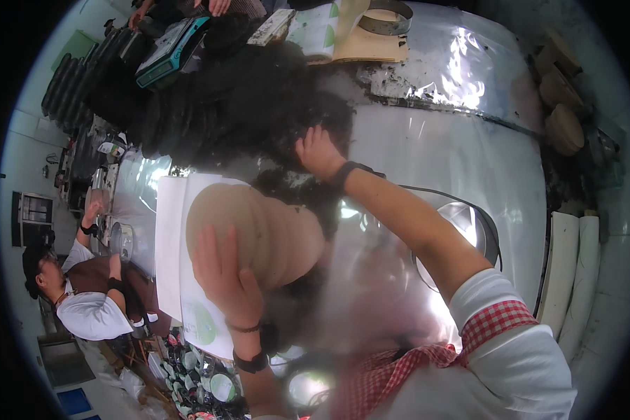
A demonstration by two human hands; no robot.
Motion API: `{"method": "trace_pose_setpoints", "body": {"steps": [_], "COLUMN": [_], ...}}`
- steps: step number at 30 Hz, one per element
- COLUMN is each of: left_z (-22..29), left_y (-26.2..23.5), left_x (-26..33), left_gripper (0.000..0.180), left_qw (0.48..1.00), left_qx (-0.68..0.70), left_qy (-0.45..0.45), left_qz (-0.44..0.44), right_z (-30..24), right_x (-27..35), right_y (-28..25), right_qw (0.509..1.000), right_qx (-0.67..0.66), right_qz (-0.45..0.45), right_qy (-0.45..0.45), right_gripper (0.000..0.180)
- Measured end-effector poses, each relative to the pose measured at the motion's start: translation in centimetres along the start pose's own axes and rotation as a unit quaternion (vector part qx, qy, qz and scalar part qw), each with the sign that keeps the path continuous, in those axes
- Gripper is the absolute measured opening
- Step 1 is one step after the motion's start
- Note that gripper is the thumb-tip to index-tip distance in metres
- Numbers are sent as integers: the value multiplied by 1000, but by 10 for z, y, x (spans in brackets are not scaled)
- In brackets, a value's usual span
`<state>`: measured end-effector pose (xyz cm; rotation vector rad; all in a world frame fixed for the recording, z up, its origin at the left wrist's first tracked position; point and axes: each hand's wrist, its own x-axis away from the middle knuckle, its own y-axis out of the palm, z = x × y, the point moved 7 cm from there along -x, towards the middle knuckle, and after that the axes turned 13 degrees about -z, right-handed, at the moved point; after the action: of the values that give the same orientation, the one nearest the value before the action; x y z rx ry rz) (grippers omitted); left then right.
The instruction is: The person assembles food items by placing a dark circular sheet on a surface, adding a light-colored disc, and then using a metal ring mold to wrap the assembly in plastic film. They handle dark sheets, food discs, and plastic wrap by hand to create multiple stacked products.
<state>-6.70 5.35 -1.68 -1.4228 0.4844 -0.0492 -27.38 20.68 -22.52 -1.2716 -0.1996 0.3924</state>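
My left hand [227, 274] lies with its fingers stretched out against the near left side of a beige, rounded stack [287, 234]. The stack looks like several thick discs, tapering to the right; I cannot make out its material. Under it are white paper sheets [169, 245], one bearing a green circle. My right hand [320, 154] reaches forward to the edge of a heap of dark loose material [252, 105]. Its fingers are slightly bent and apart, with nothing visible in them.
A metal pan [451, 238] with a dark cable around it stands under my right forearm. At the back are a teal-edged scale [171, 56] and a metal ring [385, 21] on brown paper. A person [94, 294] works at the left; another's hands [219, 5] show at the top.
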Motion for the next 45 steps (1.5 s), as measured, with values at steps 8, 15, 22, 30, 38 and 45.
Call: {"method": "trace_pose_setpoints", "body": {"steps": [8, 15, 22, 30, 38, 45], "left_z": [-1, -1, 4, -6, 11, 19], "left_y": [3, -4, 1, 18, 4, -8], "left_x": [9, 15, 17, 21, 20, 22], "left_gripper": [48, 43, 45, 48, 54, 49], "left_qw": [1000, 1000, 997, 998, 991, 982], "left_qx": [10, 3, -16, -49, -49, -138], "left_qy": [6, 22, 64, 47, 107, 61], "left_qz": [11, 17, 40, 4, -62, -115], "right_z": [18, 43, 80, 164, 290, 338], "right_x": [33, 74, 142, 309, 553, 646], "right_y": [-13, -88, -134, -186, -100, 33], "right_qw": [994, 970, 969, 969, 959, 945], "right_qx": [-89, 1, 22, 88, 143, 14], "right_qz": [21, 238, 243, 206, 41, -95], "right_qy": [-66, -49, -23, 102, 243, 311], "right_gripper": [24, 42, 44, 42, 47, 59]}}
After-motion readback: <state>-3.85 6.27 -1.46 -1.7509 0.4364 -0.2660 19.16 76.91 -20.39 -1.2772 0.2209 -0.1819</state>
